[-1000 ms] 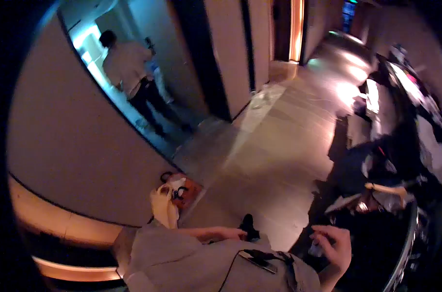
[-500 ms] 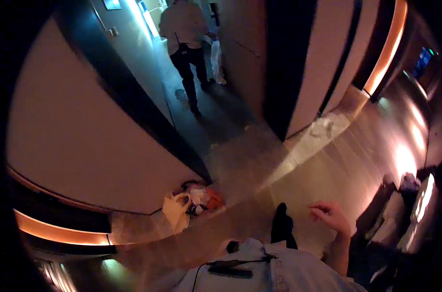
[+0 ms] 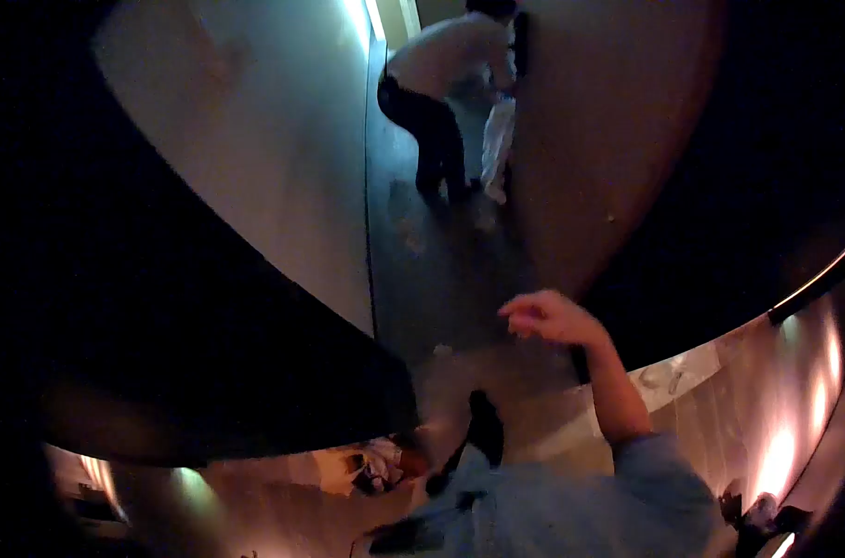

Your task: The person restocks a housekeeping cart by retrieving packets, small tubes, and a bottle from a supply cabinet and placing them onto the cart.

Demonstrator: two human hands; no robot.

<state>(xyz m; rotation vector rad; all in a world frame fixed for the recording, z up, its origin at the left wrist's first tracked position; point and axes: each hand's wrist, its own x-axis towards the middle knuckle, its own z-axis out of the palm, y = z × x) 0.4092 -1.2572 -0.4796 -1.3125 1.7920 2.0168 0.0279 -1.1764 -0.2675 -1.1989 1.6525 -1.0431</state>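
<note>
My right hand [image 3: 553, 318] is raised at the centre right of the view, in front of my body and over the dark doorway floor. Its fingers are curled towards the thumb; whatever they may hold is too small and dim to make out. My left hand is out of view. Below, one dark shoe [image 3: 483, 418] shows on the floor in front of my blue-lit shirt [image 3: 571, 507]. A dark flat device [image 3: 409, 535] hangs at the shirt front.
In the corridor ahead, a person [image 3: 441, 84] bends towards a white hanging cloth [image 3: 499, 149] by the right wall [image 3: 608, 139]. Bags and bundled things [image 3: 381, 465] lie by the dark left door edge [image 3: 255, 363]. A lit hallway floor [image 3: 711, 409] stretches off to the right.
The view has swung right and into the doorway. My right hand has risen and moved left. The other person has gone from upright to bent over. My left forearm has left the view.
</note>
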